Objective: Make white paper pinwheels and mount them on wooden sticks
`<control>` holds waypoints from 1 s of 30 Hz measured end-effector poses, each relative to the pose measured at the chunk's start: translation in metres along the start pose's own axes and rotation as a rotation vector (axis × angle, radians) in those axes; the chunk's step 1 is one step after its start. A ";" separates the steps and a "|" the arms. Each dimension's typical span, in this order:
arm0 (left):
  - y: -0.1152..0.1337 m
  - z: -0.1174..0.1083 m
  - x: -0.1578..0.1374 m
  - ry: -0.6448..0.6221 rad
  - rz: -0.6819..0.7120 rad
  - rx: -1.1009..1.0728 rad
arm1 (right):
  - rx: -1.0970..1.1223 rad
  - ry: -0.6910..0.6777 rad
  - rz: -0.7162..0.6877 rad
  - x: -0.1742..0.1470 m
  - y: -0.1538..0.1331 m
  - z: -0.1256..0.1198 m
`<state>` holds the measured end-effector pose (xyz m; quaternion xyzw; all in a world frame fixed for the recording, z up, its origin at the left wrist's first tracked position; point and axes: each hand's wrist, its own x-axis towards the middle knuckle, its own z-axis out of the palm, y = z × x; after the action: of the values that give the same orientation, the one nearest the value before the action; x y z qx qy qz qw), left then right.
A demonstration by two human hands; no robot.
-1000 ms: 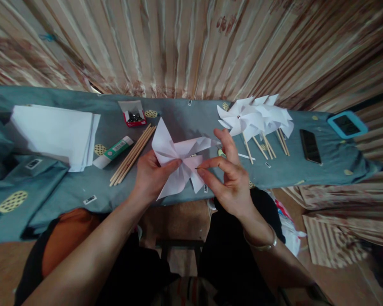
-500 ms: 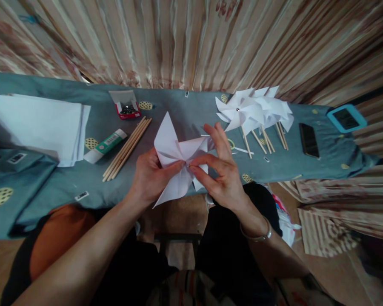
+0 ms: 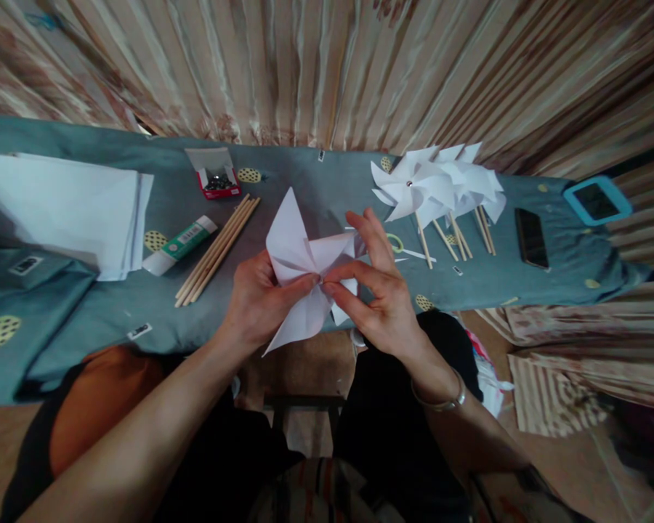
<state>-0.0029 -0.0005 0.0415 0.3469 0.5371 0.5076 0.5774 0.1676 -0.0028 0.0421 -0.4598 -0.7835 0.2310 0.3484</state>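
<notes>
A white paper pinwheel point(image 3: 299, 254) with folded blades is held up in front of me over the near edge of the table. My left hand point(image 3: 259, 294) grips it from the left, thumb pressed close to its centre and the other fingers behind the paper. At that centre my right hand point(image 3: 378, 294) pinches a small shiny thumbtack point(image 3: 321, 280) between thumb and forefinger, its other fingers raised. The fingertips mostly cover the tack, so how deep it sits cannot be seen.
Left of my hands lie wooden sticks point(image 3: 218, 250), a green-and-white glue tube point(image 3: 179, 245), an open red box of tacks point(image 3: 218, 181) and stacked white paper point(image 3: 59, 211). Pinwheels on sticks point(image 3: 430, 181), scissors point(image 3: 395, 243), a phone point(image 3: 531, 238) and a blue-framed device point(image 3: 598, 201) lie right.
Both hands keep almost the same hold on the pinwheel and tack. The view has shifted slightly; nothing has been let go.
</notes>
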 end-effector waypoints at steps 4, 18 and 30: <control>-0.004 -0.002 0.000 -0.004 0.030 0.017 | 0.023 0.000 0.011 0.000 0.001 0.001; -0.015 -0.007 -0.002 -0.015 0.167 0.161 | 0.079 -0.034 0.085 0.000 0.002 0.003; -0.016 -0.010 -0.001 -0.098 0.207 0.240 | 0.252 0.021 0.165 -0.001 0.005 0.009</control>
<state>-0.0088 -0.0070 0.0251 0.4913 0.5266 0.4791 0.5018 0.1640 -0.0017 0.0326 -0.4777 -0.7040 0.3506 0.3914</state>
